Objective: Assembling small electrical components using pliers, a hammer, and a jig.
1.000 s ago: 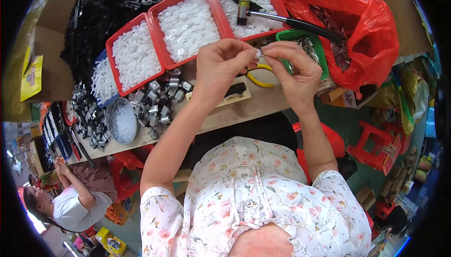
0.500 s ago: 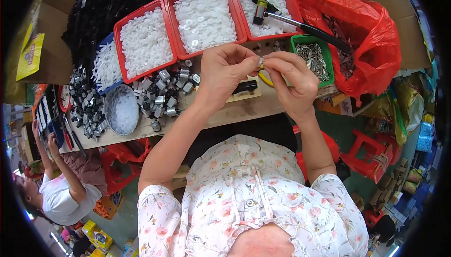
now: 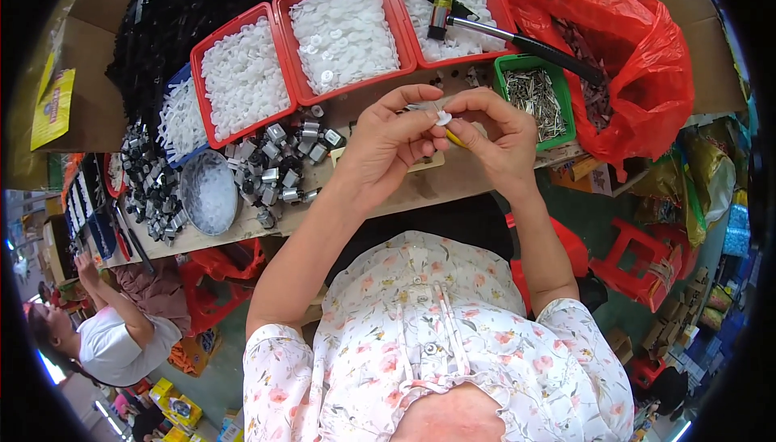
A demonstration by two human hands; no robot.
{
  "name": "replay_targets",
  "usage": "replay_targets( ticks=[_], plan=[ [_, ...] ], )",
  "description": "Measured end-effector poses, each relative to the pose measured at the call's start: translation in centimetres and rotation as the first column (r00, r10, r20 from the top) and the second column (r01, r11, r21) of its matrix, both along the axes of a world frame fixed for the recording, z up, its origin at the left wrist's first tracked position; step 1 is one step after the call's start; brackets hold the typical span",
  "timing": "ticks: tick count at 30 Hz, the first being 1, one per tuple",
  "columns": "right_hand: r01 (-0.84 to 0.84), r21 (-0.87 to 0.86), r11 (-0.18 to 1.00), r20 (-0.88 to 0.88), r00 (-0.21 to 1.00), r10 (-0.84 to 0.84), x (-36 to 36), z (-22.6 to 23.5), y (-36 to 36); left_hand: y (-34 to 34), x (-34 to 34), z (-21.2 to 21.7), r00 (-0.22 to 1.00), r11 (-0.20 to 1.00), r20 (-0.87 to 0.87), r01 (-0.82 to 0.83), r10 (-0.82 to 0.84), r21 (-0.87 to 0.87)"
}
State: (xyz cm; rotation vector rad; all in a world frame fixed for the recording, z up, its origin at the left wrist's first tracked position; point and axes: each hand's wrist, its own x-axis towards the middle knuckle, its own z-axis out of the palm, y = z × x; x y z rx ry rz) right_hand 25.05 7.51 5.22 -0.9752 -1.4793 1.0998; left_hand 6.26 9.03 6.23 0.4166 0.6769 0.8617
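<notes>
Above the bench's front edge, my two hands meet around a small white plastic disc, which seems to have a thin pin standing from it. My left hand pinches it from the left, its lower fingers loosely curled. From the other side, the thumb and index finger of my right hand close on it as well. Just beneath the fingertips shows a yellow curved piece, mostly hidden by my hands. A pale board lies on the bench below them.
Red trays of white plastic parts line the back, a hammer across the right one. Right are a green tray of metal pins and a red bag. Small motors and a round bowl sit left; a person works beyond.
My hands have tilted and come slightly down, bringing the white disc into plainer sight. My left fingers have spread somewhat. The person at left has lowered their arms.
</notes>
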Motion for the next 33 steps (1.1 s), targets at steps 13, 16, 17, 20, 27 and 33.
replay_targets(
  ticks=[13,16,17,20,27,33],
  plan=[
    [-0.116,0.372,0.921,0.497,0.863,-0.092,-0.9,3.4,0.0,-2.8,-0.9,-1.8,0.828,0.722,-0.422,0.03,0.37,0.692],
    [-0.161,0.395,0.905,0.557,0.825,-0.096,-1.3,3.6,-0.3,-2.8,-1.8,-1.3,0.729,0.62,-0.516,0.161,0.45,0.768],
    [-0.155,0.376,0.913,0.541,0.837,-0.081,-1.4,3.6,-0.4,-2.8,-1.9,-1.3,0.728,0.62,-0.514,0.156,0.453,0.769],
    [-0.08,0.251,0.965,0.378,0.926,-0.022,-2.0,3.3,-0.8,-3.2,-2.1,-1.2,0.724,0.594,-0.495,0.146,0.481,0.791],
    [-0.022,0.14,0.99,0.208,0.978,-0.007,-2.4,1.1,-1.6,-4.1,-1.5,-1.9,0.751,0.644,-0.412,-0.022,0.516,0.765],
    [-0.013,0.31,0.951,0.32,0.943,-0.091,-3.1,1.4,-1.8,-4.4,-1.7,-2.4,0.733,0.6,-0.415,0.011,0.539,0.8]
  ],
)
